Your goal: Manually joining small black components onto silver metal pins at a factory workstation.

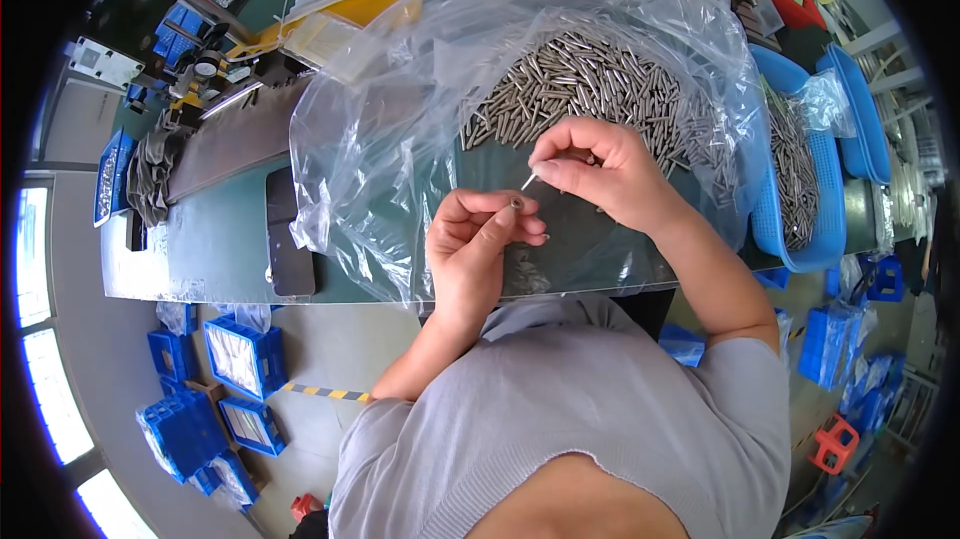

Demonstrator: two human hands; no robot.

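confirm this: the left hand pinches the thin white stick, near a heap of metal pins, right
Not quite: in the head view, the right hand, not the left hand, pinches the thin white stick, near a heap of metal pins.

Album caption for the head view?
Left hand pinching a small part, right hand a thin stick, by heaped metal pins.

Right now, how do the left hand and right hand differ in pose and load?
The left hand pinches a small metal part, its round end showing; the right hand pinches a thin pale stick.
The left hand is nearer the shirt; the right hand reaches farther out, overlapping the pin pile in this view.
Both are bare and grip between thumb and fingers.
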